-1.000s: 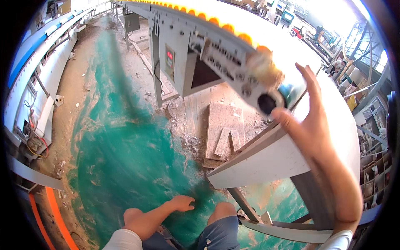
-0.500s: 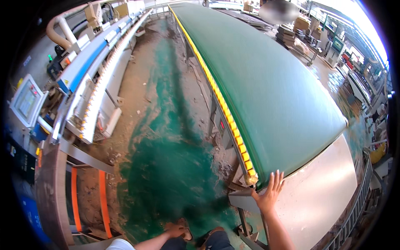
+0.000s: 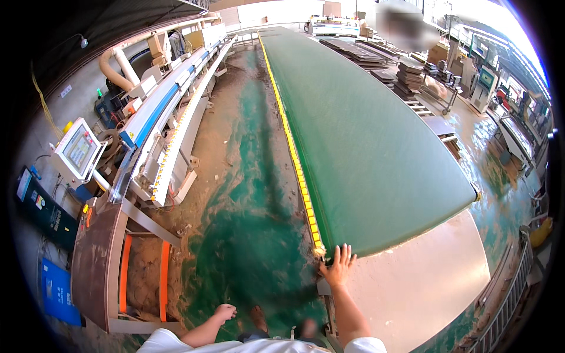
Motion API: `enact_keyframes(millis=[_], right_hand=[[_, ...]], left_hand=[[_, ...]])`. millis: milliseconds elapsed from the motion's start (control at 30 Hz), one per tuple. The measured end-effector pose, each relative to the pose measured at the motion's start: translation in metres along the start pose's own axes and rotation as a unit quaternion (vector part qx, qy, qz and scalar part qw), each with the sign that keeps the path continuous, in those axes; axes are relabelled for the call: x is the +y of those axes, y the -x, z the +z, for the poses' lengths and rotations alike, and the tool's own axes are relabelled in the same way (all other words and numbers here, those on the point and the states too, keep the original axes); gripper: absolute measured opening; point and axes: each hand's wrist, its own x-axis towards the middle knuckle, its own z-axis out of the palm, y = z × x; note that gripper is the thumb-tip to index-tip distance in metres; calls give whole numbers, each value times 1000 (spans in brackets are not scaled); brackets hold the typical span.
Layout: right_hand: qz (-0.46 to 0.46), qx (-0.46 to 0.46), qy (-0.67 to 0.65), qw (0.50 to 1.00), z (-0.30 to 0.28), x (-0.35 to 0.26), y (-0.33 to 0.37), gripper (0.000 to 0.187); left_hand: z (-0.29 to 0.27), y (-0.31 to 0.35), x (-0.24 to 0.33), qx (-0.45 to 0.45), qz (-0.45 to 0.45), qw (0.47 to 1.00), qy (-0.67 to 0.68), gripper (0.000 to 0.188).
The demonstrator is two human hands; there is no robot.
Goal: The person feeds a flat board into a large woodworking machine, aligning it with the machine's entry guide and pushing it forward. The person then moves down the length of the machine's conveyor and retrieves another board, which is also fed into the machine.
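My right hand (image 3: 338, 269) rests with fingers spread at the near left corner of a long green conveyor belt (image 3: 365, 135), where the belt meets a smooth pale end panel (image 3: 424, 273). Its thumb lies by the near end of the yellow roller strip (image 3: 297, 167) that runs along the belt's left side. Nothing is held in it. My left hand (image 3: 225, 312) hangs low over the green floor, its fingers curled in, and no object shows in it.
Left stands a long edge machine (image 3: 150, 115) with a control screen (image 3: 77, 150). Nearer is a brown-topped table (image 3: 97, 262) with orange strips below. A dusty aisle (image 3: 241, 176) separates machine and conveyor. Stacked boards (image 3: 409, 79) lie beyond the belt; a ladder-like rack (image 3: 506, 303) is at right.
The view has tilted up, showing more of the far hall. My right hand stays on the conveyor's corner. My left hand has come away from near my leg, its fingers now curled.
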Motion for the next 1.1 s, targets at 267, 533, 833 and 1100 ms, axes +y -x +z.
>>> enact_keyframes(millis=[267,533,833,1100], right_hand=[[-50,7,-42,998,11,4,9,88],[-16,-16,1,1000,5,10,14,86],[-23,-18,-1,1000,6,4,12,84],[-74,50,-40,995,11,7,24,67]], left_hand=[[113,88,-47,-77,135,980,-121,31],[112,138,-99,-12,69,997,-33,25],[90,128,-125,28,21,999,-42,31],[107,106,-100,-1,121,988,-91,35]])
